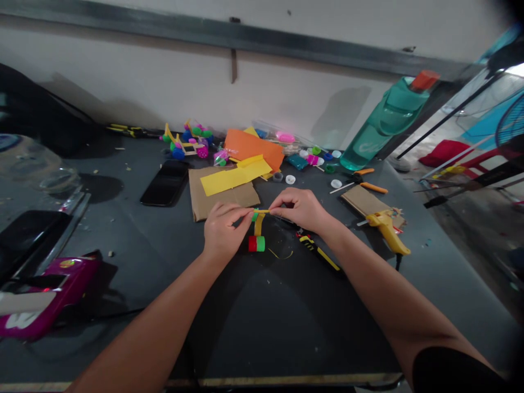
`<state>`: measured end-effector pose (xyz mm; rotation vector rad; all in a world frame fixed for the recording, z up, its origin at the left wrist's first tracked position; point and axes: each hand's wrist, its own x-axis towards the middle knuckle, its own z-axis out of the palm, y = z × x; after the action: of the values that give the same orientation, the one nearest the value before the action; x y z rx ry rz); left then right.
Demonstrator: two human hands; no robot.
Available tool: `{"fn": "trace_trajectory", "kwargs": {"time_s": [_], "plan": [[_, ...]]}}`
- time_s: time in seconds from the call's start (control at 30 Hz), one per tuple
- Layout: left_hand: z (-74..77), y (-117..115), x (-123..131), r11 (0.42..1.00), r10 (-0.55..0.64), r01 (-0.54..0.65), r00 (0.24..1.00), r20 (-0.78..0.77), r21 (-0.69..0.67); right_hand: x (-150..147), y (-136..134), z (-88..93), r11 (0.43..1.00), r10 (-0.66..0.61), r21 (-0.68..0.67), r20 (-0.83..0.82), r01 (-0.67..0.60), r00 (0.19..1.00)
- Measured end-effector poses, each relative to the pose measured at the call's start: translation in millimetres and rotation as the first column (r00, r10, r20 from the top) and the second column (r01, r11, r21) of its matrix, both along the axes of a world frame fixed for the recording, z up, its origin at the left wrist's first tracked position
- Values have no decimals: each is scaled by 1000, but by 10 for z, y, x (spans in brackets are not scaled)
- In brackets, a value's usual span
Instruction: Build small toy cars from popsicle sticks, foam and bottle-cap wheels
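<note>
Over the dark table (pixel 262 316), my left hand (pixel 221 229) and my right hand (pixel 301 208) pinch the two ends of a thin yellow stick on a small craft piece (pixel 258 224). A yellow strip hangs from the stick down to a red and green bottle-cap wheel (pixel 256 243), which rests on the table. Both hands have their fingers closed on the stick. A yellow and black cutter (pixel 317 251) lies just right of the wheel, under my right wrist.
Brown cardboard with yellow paper (pixel 229 185), orange paper (pixel 254 146), a black phone (pixel 166 183), colourful cap toys (pixel 188 143), loose caps (pixel 317 155), a yellow glue gun (pixel 387 226), orange pliers (pixel 366 183) and a teal bottle (pixel 382 123) lie behind. A magenta object (pixel 45 295) sits left.
</note>
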<state>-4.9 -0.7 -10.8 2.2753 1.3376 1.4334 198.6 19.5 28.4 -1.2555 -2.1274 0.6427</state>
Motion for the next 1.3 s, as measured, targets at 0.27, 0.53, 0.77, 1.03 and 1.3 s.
{"fn": "trace_trajectory", "kwargs": {"time_s": [0.27,0.53,0.77,1.03,1.3], "plan": [[3,0,3,1000,-4,4,1000,5,-7,9,7,-1,1000,17,10,-8,-17,1000],[-4,-6,4,1000,1,-1,1000,24,-26,2,3,1,1000,8,-10,7,-8,1000],[10,-8,8,999,10,-10,1000,10,-38,5,15,-16,999,33,33,-13,-33,999],[-4,-10,3,999,11,-10,1000,15,-47,-5,4,-8,1000,12,7,-3,-12,1000],[3,-12,1,999,17,-17,1000,9,-52,-4,4,-21,1000,3,6,-23,-3,1000]]}}
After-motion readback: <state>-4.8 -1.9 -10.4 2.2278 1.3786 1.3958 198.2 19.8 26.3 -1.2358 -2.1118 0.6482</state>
